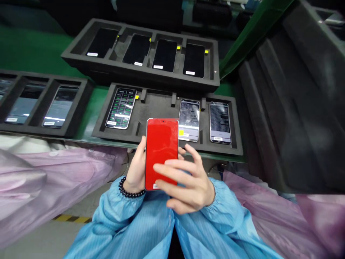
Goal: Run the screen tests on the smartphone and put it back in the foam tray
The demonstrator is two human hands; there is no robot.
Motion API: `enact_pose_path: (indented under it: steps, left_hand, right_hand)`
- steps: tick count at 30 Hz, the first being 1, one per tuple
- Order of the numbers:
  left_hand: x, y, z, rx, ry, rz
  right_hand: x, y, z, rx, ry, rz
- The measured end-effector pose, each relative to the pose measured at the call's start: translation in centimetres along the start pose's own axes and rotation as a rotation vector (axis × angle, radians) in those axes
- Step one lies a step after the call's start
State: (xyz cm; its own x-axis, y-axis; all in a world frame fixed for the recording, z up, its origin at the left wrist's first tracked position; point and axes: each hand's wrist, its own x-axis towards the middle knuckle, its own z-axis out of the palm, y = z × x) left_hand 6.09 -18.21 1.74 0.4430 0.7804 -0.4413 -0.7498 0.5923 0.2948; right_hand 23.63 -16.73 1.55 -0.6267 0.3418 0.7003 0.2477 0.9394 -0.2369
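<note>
My left hand (137,169) holds a smartphone (161,144) upright before me, its thumb along the left edge and fingertips showing past the right edge. The phone's screen is solid red, with a small white label at the bottom. My right hand (188,183) is in front of the lower screen with fingers spread; whether a fingertip touches the glass I cannot tell. Just beyond is a dark foam tray (159,102). In it lie a phone with a grid of green text (122,108) at the left and two phones with lines of text, one (189,117) partly behind the red-screened phone.
Behind stands another foam tray (142,73) with several dark-screened phones. A third tray (72,122) with phones is at the left. Stacked foam trays (277,108) rise at the right. People in pink garments (67,169) are on both sides. The green bench (90,115) lies underneath.
</note>
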Motion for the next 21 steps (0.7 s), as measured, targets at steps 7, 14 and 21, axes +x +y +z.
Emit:
enact_pose_path:
  steps: [7,14,21]
  left_hand:
    - [0.0,0.4,0.3,-0.016,-0.005,0.075]
    - [-0.1,0.5,0.3,-0.031,-0.016,0.063]
    - [-0.1,0.4,0.3,-0.022,0.0,0.074]
  right_hand:
    - [-1.8,-1.0,1.6,0.005,-0.087,-0.007]
    - [-2.3,-1.2,1.5,-0.084,-0.117,-0.013]
    - [-2.5,-0.8,1.8,-0.014,-0.1,-0.026]
